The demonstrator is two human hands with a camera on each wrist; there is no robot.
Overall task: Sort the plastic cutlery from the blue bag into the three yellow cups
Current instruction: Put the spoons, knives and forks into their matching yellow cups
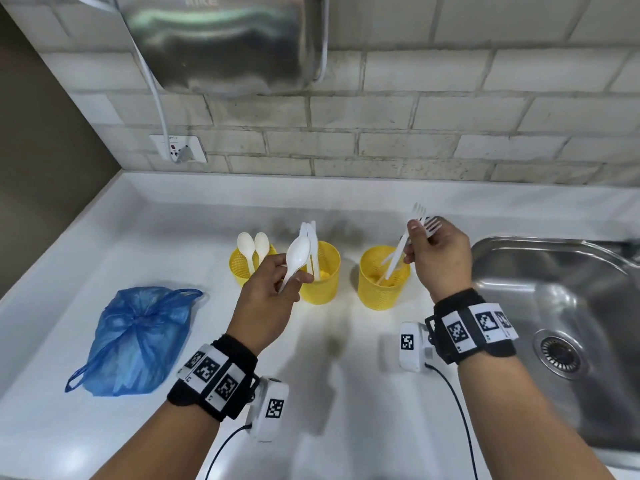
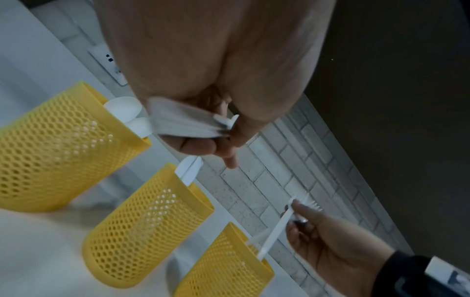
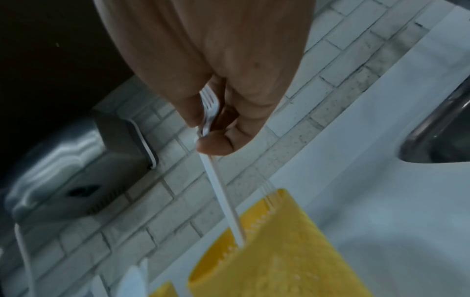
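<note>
1. While we look down through the head camera, we see our left hand [image 1: 268,299] pinching a white plastic spoon [image 1: 294,261] by its handle, bowl up, just in front of the left and middle cups.
2. Our right hand [image 1: 438,259] grips white plastic forks [image 1: 414,233] near their tines, handles pointing down into the right yellow mesh cup [image 1: 382,280].
3. The left yellow mesh cup [image 1: 239,266] holds two white spoons standing upright; the middle yellow mesh cup [image 1: 322,275] holds white plastic knives [image 1: 311,247].
4. The crumpled blue plastic bag [image 1: 138,337] lies on the white countertop [image 1: 363,393], left of the cups and well apart from them; a steel sink [image 1: 561,306] sits at the right.
5. From the left wrist camera, we see our left hand [image 2: 203,84] with fingers curled round the spoon [image 2: 178,122], which is blurred.
6. All three cups stand in a row here: the left cup [image 2: 58,148] with spoon bowls at its rim, the middle cup [image 2: 147,227] with knife tips showing, the right cup [image 2: 226,267] with fork handles entering it.
7. Our right hand [image 2: 335,243] appears beyond, pinching the forks [image 2: 277,227].
8. From the right wrist camera, we see our right hand [image 3: 216,70] with thumb and fingers closed on the forks [image 3: 209,108], tines up between the fingers.
9. One fork handle reaches down inside the rim of the right cup [image 3: 279,261].
</note>
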